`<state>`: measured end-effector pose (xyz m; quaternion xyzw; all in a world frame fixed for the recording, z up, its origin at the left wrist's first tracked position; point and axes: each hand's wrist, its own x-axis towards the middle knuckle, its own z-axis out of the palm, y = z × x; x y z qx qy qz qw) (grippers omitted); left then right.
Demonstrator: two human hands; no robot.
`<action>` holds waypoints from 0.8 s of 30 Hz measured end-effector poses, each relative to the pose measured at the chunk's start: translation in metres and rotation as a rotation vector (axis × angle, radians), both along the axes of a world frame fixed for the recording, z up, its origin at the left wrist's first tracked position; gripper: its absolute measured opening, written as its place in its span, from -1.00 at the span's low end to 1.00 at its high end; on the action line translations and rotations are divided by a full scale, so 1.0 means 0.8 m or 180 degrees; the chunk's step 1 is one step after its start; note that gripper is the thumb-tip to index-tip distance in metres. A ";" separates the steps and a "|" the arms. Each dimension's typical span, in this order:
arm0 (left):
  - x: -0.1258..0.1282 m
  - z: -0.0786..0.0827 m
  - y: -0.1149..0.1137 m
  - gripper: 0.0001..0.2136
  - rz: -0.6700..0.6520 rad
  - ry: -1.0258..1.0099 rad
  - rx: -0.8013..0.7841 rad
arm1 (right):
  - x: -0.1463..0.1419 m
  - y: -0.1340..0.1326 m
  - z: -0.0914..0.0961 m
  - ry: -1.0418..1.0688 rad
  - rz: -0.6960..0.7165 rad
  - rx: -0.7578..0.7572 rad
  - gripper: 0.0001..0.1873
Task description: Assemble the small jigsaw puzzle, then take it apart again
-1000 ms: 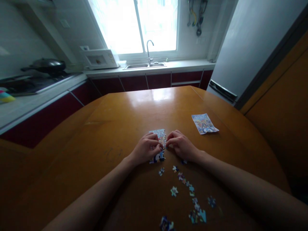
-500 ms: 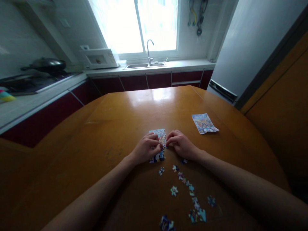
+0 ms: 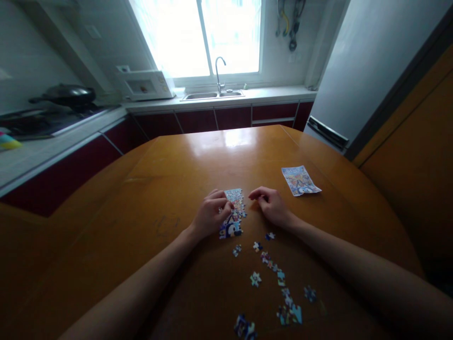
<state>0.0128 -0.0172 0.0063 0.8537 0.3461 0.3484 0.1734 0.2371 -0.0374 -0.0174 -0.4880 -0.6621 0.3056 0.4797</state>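
Observation:
A partly joined jigsaw puzzle [image 3: 235, 217] lies flat on the wooden table, its right edge jagged with tabs. My left hand [image 3: 212, 215] rests over its left side, fingers loosely bent and thumb apart from the index finger; part of the puzzle is hidden beneath. To the right of the puzzle, a small gap away, my right hand [image 3: 271, 206] hovers low with curled but parted fingers, and I see nothing in them. Loose puzzle pieces lie nearer to me: a dark blue and white piece [image 3: 270, 236] below the right hand, another piece [image 3: 237, 250] below the puzzle.
Several more pieces trail toward me, including a joined cluster [image 3: 289, 315] and a dark cluster [image 3: 245, 327]. A picture sheet [image 3: 300, 181] lies at the right on the table [image 3: 170, 165]. Beyond are a sink [image 3: 201, 96], a microwave [image 3: 146, 86] and a fridge [image 3: 354, 71].
My right hand has drawn back rightward from the puzzle's edge, uncovering the piece below it. My left hand has slid slightly left, showing more of the puzzle.

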 end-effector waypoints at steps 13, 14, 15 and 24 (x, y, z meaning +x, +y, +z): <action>0.001 0.000 0.001 -0.70 0.0241 -0.0122 -0.0032 | 0.002 0.004 -0.002 0.0113 0.0036 -0.0150 -0.75; 0.001 -0.001 0.001 -0.70 0.0244 -0.0116 -0.0035 | 0.003 0.005 0.000 0.0187 0.0079 -0.0203 -0.76; 0.001 -0.001 0.001 -0.69 0.0247 -0.0108 -0.0035 | 0.004 0.006 0.002 0.0287 0.0137 -0.0288 -0.78; 0.001 -0.001 0.002 -0.70 0.0235 -0.0143 -0.0083 | 0.024 0.017 0.005 0.1700 0.0232 -0.1028 -0.79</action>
